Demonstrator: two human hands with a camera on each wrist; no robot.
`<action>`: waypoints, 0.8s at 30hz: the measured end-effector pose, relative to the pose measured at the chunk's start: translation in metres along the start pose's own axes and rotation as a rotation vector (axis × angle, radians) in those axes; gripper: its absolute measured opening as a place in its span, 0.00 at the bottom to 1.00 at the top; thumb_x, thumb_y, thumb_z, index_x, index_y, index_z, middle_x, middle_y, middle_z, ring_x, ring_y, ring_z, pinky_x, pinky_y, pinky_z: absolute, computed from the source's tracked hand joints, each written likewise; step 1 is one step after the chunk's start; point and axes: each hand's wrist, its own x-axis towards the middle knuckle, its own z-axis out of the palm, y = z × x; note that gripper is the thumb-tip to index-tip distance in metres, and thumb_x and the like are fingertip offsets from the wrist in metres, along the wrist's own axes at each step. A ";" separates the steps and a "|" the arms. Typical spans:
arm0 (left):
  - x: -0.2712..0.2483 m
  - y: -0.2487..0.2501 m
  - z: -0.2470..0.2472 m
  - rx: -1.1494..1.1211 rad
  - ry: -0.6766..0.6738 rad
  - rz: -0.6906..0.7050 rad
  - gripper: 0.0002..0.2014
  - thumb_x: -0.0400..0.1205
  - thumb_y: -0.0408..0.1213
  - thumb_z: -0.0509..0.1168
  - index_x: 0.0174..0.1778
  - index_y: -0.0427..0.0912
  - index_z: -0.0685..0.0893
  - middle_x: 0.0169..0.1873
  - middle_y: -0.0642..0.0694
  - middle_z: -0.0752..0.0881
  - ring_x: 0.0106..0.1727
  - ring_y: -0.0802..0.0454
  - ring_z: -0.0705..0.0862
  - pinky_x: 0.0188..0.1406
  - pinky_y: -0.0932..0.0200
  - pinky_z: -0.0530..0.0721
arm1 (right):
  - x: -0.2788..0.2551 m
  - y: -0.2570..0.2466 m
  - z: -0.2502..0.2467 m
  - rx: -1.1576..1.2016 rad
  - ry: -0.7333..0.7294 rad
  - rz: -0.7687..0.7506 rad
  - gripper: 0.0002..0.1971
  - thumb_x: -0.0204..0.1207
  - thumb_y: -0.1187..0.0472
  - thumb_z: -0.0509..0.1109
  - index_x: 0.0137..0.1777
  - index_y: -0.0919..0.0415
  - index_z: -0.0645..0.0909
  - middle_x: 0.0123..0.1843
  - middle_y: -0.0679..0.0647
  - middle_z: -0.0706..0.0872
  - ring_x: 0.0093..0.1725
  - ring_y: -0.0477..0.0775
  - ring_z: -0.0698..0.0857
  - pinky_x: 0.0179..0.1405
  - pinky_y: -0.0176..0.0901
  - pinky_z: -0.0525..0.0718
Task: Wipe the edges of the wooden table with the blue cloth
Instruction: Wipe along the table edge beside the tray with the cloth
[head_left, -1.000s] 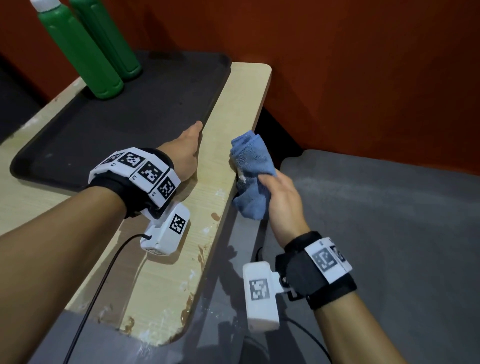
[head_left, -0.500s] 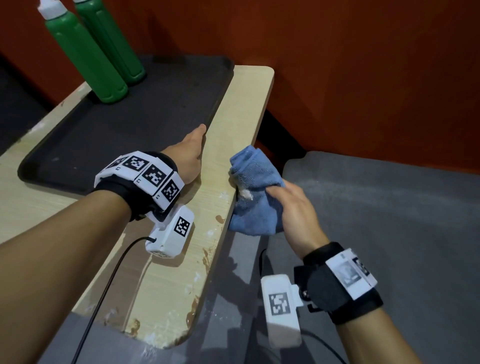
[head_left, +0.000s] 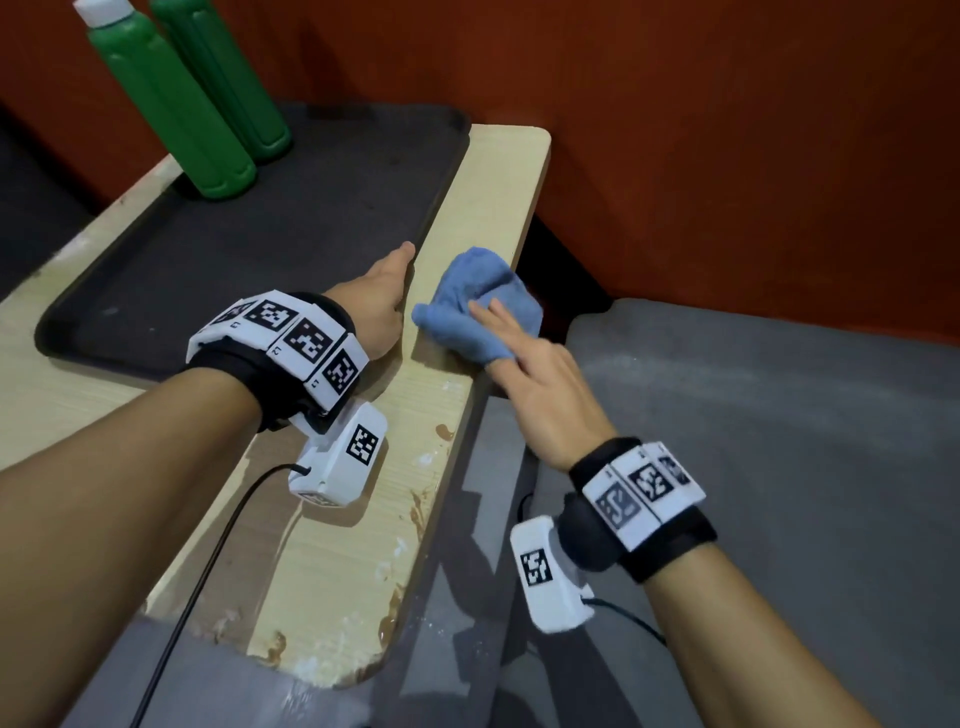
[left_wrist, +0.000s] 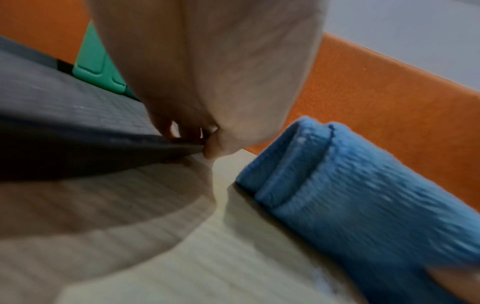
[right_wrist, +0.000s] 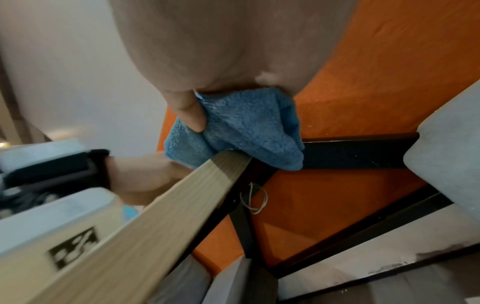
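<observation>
Both forearms reach forward, each with a tagged wrist band. The left hand (head_left: 382, 306) lies flat, fingers pointing ahead. The right hand (head_left: 540, 384) stretches its fingers forward, thumb tucked beneath.

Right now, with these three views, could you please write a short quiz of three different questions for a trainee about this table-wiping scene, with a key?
1. True or false: the blue cloth lies over the right edge of the wooden table, partly on top and partly hanging down the side.
2. Multiple choice: what does the left hand touch? A) a green bottle B) the rim of the dark tray C) the cloth
3. Fill in: the two green bottles stand on the ____.

Key
1. True; the right hand holds the cloth there, fingers on top, thumb pressed into it.
2. B
3. tray
</observation>
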 end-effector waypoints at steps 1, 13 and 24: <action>0.000 -0.001 -0.001 -0.004 -0.003 0.010 0.39 0.84 0.26 0.53 0.85 0.51 0.39 0.86 0.49 0.48 0.83 0.42 0.61 0.82 0.46 0.63 | -0.006 0.003 0.005 -0.004 -0.002 -0.022 0.25 0.83 0.61 0.56 0.81 0.52 0.65 0.83 0.45 0.64 0.83 0.38 0.57 0.83 0.42 0.56; 0.000 0.000 -0.002 -0.020 0.009 0.003 0.39 0.83 0.26 0.52 0.85 0.52 0.41 0.86 0.49 0.51 0.82 0.42 0.65 0.80 0.48 0.65 | -0.003 0.017 0.002 -0.003 0.002 -0.075 0.26 0.80 0.60 0.55 0.78 0.48 0.70 0.80 0.45 0.70 0.81 0.38 0.64 0.82 0.45 0.63; 0.002 -0.002 0.000 -0.035 -0.001 -0.016 0.39 0.82 0.27 0.53 0.84 0.55 0.41 0.85 0.49 0.53 0.81 0.40 0.67 0.80 0.45 0.67 | 0.008 0.015 -0.007 -0.220 -0.059 -0.085 0.26 0.83 0.57 0.53 0.81 0.46 0.64 0.83 0.43 0.62 0.83 0.40 0.59 0.84 0.44 0.57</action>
